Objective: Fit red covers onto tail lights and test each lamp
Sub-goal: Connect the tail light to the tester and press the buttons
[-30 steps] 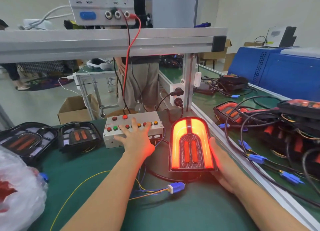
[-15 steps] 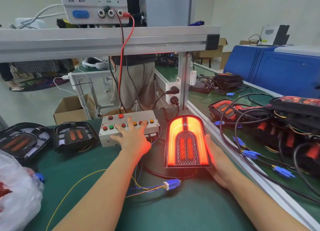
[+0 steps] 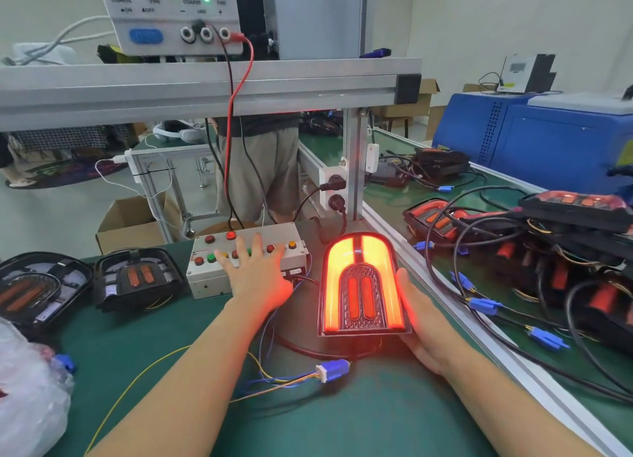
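meanwhile the left hand (image 3: 255, 278) lies flat with spread fingers on the button box (image 3: 246, 263) near the bench's back edge. just beside it, the lit tail light (image 3: 361, 285) stands tilted, gripped underneath by the right hand (image 3: 419, 323).

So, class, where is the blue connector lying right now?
In the head view, the blue connector lies on the green mat, just below the lit tail light, between both forearms.
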